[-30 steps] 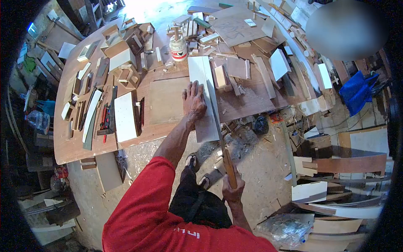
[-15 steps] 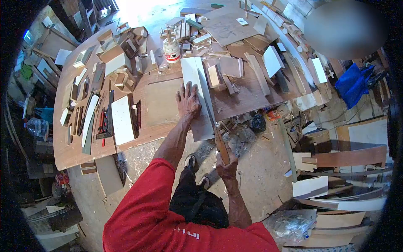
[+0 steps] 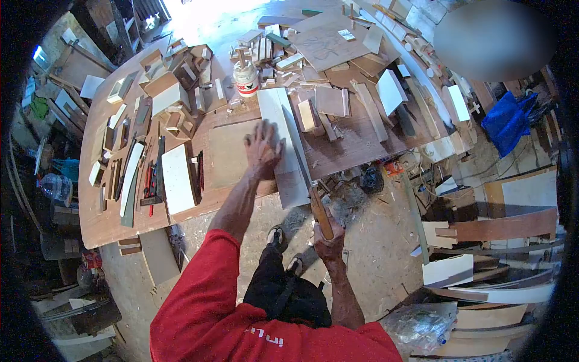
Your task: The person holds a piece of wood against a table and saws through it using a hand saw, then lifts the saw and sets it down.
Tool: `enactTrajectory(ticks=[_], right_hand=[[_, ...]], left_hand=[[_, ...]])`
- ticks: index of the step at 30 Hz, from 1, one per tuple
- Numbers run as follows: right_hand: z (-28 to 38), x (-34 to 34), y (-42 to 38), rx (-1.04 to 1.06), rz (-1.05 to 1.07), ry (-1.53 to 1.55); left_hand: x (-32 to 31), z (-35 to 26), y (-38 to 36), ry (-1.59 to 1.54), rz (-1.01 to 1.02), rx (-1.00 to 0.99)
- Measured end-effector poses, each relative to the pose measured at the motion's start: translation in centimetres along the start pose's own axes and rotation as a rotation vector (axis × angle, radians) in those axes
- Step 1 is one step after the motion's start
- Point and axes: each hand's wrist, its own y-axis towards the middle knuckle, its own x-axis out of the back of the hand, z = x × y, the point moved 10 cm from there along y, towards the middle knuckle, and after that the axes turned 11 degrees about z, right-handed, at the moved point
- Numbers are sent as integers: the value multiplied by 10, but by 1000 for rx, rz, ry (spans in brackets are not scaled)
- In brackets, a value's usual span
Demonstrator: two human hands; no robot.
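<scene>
Wood makes up the big worktop (image 3: 104, 226) in front of us, and on its left we have a white board (image 3: 176, 180). Next comes a brown sheet (image 3: 226, 158), lying flat, and behind it a tub (image 3: 246, 81). Our left hand (image 3: 263, 149) is a bit blurry, its grip apart with fingers spread, at the left edge of a long board (image 3: 290, 166). That board pokes out past the worktop's near edge. The saw (image 3: 318, 210) runs along its right side. Our right hand (image 3: 329, 236) has its grip clamped round the saw's wooden handle. Far right, we see a blue bag (image 3: 508, 125).
</scene>
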Motion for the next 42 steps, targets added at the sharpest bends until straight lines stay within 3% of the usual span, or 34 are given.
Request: enactTrajectory(ticks=[4, 7, 12, 18, 25, 35, 40, 42], right_hand=[[-21, -8, 0, -67, 42, -14], [-12, -6, -4, 29, 1, -29], [-14, -4, -7, -18, 23, -84], [-6, -1, -9, 73, -32, -29], [-14, -2, -8, 25, 15, -71], [-19, 1, -5, 84, -59, -90], [-13, -1, -3, 82, -36, -87], [-19, -2, -4, -57, 20, -16]], left_hand=[[11, 28, 13, 51, 66, 64], [13, 31, 14, -19, 154, 65], [16, 28, -5, -60, 128, 132], [12, 28, -6, -70, 70, 120], [-2, 18, -7, -92, -28, 51], [-3, 0, -5, -175, 11, 65], [-15, -11, -4, -51, 98, 162], [-30, -13, 1, -37, 75, 132]])
